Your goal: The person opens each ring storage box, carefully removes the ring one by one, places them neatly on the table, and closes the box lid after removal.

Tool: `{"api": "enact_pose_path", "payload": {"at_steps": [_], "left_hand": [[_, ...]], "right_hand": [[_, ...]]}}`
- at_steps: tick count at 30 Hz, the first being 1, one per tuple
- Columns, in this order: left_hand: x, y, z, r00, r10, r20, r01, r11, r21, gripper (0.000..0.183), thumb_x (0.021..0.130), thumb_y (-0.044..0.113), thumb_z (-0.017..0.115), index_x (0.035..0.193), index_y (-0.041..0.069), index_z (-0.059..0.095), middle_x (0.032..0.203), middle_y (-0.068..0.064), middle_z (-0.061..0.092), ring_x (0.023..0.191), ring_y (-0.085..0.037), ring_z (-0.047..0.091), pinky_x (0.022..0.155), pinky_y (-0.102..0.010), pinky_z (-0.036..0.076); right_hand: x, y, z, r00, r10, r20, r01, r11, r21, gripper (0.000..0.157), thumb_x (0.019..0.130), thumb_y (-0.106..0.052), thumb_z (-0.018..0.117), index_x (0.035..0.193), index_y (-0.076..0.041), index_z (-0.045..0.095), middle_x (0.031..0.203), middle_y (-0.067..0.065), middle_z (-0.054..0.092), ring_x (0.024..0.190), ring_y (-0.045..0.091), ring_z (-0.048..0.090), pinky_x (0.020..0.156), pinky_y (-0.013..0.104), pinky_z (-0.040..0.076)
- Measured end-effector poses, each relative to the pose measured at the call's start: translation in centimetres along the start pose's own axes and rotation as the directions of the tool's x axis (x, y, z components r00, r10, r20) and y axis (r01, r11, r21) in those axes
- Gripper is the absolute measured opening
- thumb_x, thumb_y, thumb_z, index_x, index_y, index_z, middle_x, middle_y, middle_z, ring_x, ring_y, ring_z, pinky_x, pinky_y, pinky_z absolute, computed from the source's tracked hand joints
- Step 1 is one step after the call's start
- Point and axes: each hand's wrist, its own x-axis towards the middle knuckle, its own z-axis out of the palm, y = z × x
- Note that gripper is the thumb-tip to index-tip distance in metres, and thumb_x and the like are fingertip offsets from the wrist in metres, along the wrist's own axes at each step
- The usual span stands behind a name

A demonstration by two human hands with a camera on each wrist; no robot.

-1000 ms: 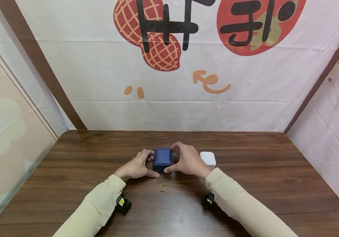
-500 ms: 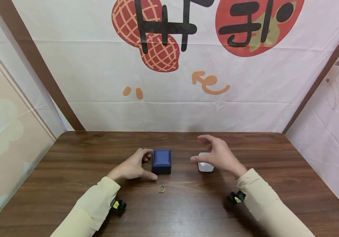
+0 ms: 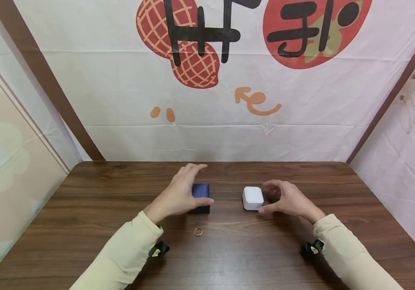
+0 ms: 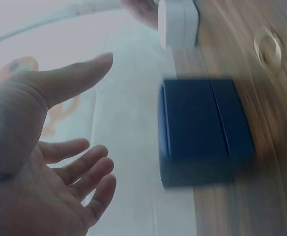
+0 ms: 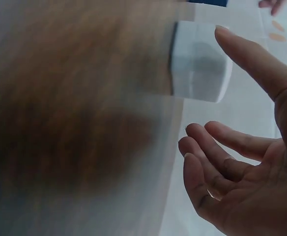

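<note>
My left hand (image 3: 180,193) hovers over the left side of a closed dark blue box (image 3: 202,189), thumb and fingers spread apart. The left wrist view shows that blue box (image 4: 197,118) standing apart from the hand, holding nothing. Just right of a small white box (image 3: 253,197) is my right hand (image 3: 290,199), its thumb near the box's front corner and its fingers loosely bent. The right wrist view has the white box (image 5: 200,61) beside the thumb tip; whether they touch I cannot tell. A gold ring (image 3: 198,232) lies flat in front of the blue box.
All of these rest on a dark wood-grain table (image 3: 229,257). Behind it hangs a white printed cloth (image 3: 200,137), with further cloth at both sides. Dark wrist devices (image 3: 159,249) sit below each sleeve cuff.
My right hand left the blue box, passed over the white box and came to its right side. My left hand rose from beside the blue box and moved right, over it.
</note>
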Motion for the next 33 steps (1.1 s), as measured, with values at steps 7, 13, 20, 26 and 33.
{"api": "enact_pose_path", "payload": {"at_steps": [7, 13, 20, 26, 33], "left_hand": [[1.6, 3.0, 2.3, 0.998, 0.015, 0.067, -0.013, 1.000, -0.027, 0.087, 0.080, 0.030, 0.089, 0.147, -0.001, 0.044, 0.134, -0.015, 0.054, 0.126, -0.032, 0.049, 0.107, -0.047, 0.040], [2.8, 4.2, 4.9, 0.991, -0.023, 0.133, 0.031, 0.998, -0.060, 0.084, 0.083, 0.031, 0.086, 0.148, -0.001, 0.044, 0.125, -0.014, 0.055, 0.115, -0.030, 0.053, 0.099, -0.046, 0.045], [4.2, 4.4, 7.8, 0.983, -0.068, 0.171, 0.079, 0.995, -0.061, 0.079, 0.084, 0.031, 0.085, 0.145, -0.003, 0.047, 0.126, -0.017, 0.058, 0.112, -0.030, 0.057, 0.095, -0.044, 0.048], [5.3, 4.4, 9.5, 0.975, -0.120, 0.188, 0.133, 0.989, -0.057, 0.078, 0.084, 0.030, 0.086, 0.143, -0.004, 0.049, 0.125, -0.017, 0.059, 0.112, -0.030, 0.056, 0.096, -0.042, 0.047], [5.9, 4.2, 10.8, 0.976, -0.122, 0.178, 0.138, 0.987, -0.081, 0.060, 0.082, 0.022, 0.088, 0.129, -0.004, 0.060, 0.112, -0.014, 0.064, 0.099, -0.025, 0.059, 0.086, -0.036, 0.049]], "right_hand": [[0.2, 1.0, 0.3, 0.999, -0.002, 0.048, 0.002, 1.000, 0.003, 0.073, 0.067, -0.035, 0.096, 0.122, 0.003, 0.065, 0.098, 0.008, 0.066, 0.086, 0.021, 0.060, 0.076, 0.034, 0.049], [0.8, 1.3, 0.8, 0.997, -0.041, 0.070, 0.043, 0.999, -0.030, 0.071, 0.067, -0.034, 0.096, 0.121, 0.002, 0.067, 0.094, 0.005, 0.065, 0.082, 0.019, 0.057, 0.072, 0.032, 0.047], [1.2, 1.3, 1.2, 0.991, -0.096, 0.097, 0.099, 0.995, -0.031, 0.062, 0.070, -0.032, 0.095, 0.119, -0.004, 0.069, 0.084, 0.003, 0.061, 0.072, 0.016, 0.052, 0.065, 0.030, 0.044], [1.5, 1.4, 1.4, 0.986, -0.125, 0.108, 0.130, 0.991, -0.040, 0.054, 0.073, -0.032, 0.093, 0.118, -0.012, 0.071, 0.079, 0.001, 0.060, 0.070, 0.015, 0.050, 0.064, 0.030, 0.043], [1.6, 1.5, 1.6, 0.984, -0.157, 0.089, 0.160, 0.986, -0.037, 0.043, 0.073, -0.028, 0.093, 0.107, -0.016, 0.072, 0.074, -0.001, 0.059, 0.065, 0.011, 0.050, 0.063, 0.028, 0.042]]}}
